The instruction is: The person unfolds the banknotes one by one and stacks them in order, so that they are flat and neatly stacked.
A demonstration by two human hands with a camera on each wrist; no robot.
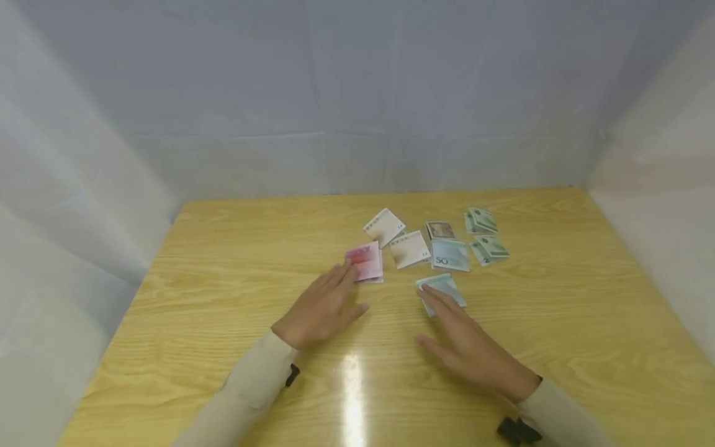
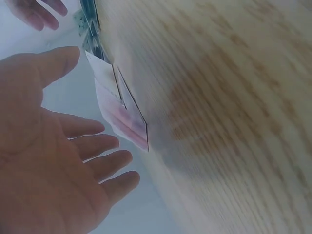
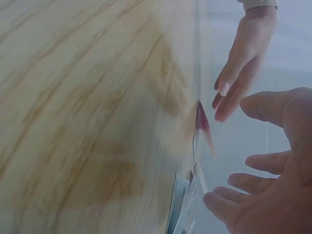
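Observation:
My left hand (image 1: 322, 305) hovers with fairly straight fingers at the folded pink banknote (image 1: 365, 261); in the left wrist view a gap shows between its fingers and the pink note (image 2: 124, 117). On the other side my right hand (image 1: 472, 347) reaches over a folded blue-green banknote (image 1: 445, 288), fingers extended and thumb apart. The right wrist view shows that palm (image 3: 273, 190) holding nothing, beside the upright edges of folded notes (image 3: 180, 200). Whether the right fingertips touch the blue-green note cannot be told.
Beyond the hands lie two pale folded notes (image 1: 384, 227) (image 1: 410, 249), a blue 50 note (image 1: 450, 255), a brown note (image 1: 440, 230) and two green notes (image 1: 481, 220) (image 1: 490, 249). The wooden table (image 1: 234, 248) is bordered by white sheeting (image 1: 357, 161) at the back and sides.

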